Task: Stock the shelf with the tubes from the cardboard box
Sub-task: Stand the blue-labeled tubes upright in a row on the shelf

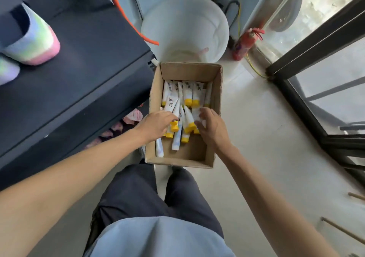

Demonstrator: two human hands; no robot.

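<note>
Head view, looking straight down. Centre of the frame: open cardboard box (184,114) on a pale floor (256,158), beside a dark shelf (79,75) filling the left half. Inside the box, white tubes (187,92) with yellow caps: one row lined up along the far end, caps toward the viewer, and a looser heap across the middle, with a couple lying alone near the lower left corner.

Left hand (156,125) reaching in from lower left, fingers curled and pinching a single tube (172,108) near its yellow cap, the tube's flat end pointing up the frame past the fingertips. Right hand (210,126) reaching in from lower right, fingers bent around tubes at the right side of the heap, thumb against a yellow cap; whether actually gripping or only touching, cannot tell.

Upper left: pastel socks (33,41) on the shelf top. Upper centre: white bucket (185,27) just beyond the box. Right of it: red fire extinguisher (245,43) by a glass door (325,79). Bottom: dark trousers and a light blue shirt.
</note>
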